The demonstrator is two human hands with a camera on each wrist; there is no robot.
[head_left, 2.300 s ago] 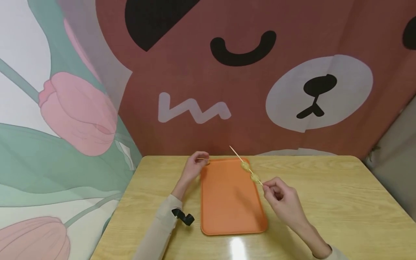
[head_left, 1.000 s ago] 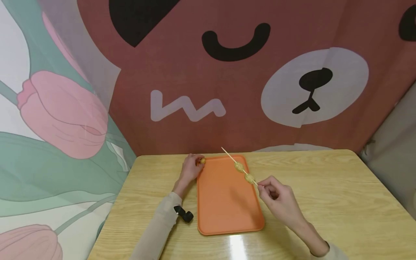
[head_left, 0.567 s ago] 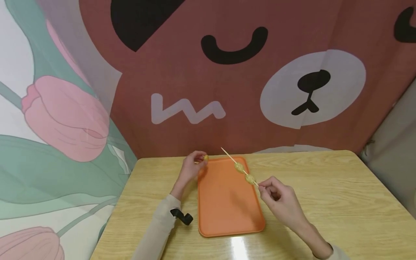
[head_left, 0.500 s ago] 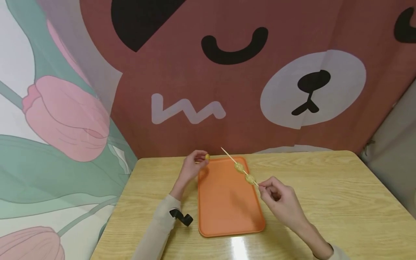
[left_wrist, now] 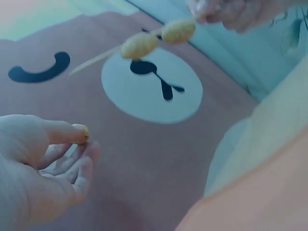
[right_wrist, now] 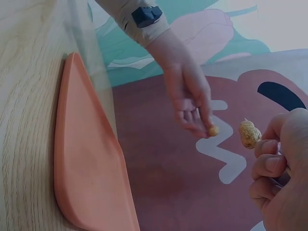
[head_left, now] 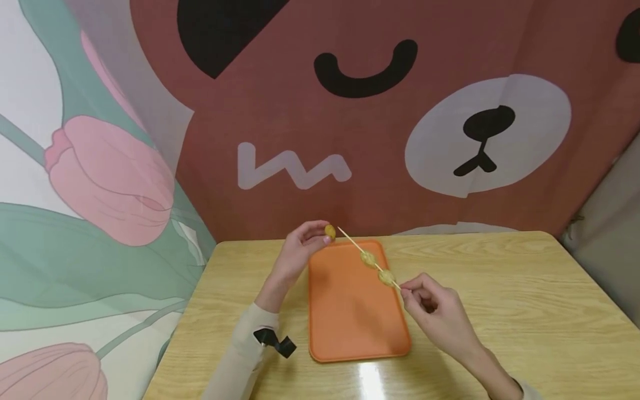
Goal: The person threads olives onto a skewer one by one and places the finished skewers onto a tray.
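Pinching a thin stick (head_left: 351,240) by its near end, the right hand (head_left: 441,312) in the head view has its thumb and fingers clamped on the wood just below two threaded yellow lumps (head_left: 386,277). Gripping there probably leaves the far stretch of stick bare and its tip free. The stick slants over the right side of the orange tray (head_left: 357,316), which lies flat on the tabletop (head_left: 515,289), perhaps placed between the arms to catch anything dropped. The left hand (head_left: 295,253) pinches a loose lump (head_left: 330,231) above the tray's far left corner, close to the stick's tip. A black clip (head_left: 275,341) sits on the left sleeve (head_left: 237,353).

The left wrist view shows the loose lump at the very ends of the left hand's thumb and fingers, so part of its surface is exposed, likely to keep skin away from the point. A gap separates it from the tip here.

In the right wrist view, one threaded lump shows beside the curled right fingers; the stick is mostly hidden, seemingly seen almost end-on. The left hand faces it, its lump held outward, apart from the threaded one.
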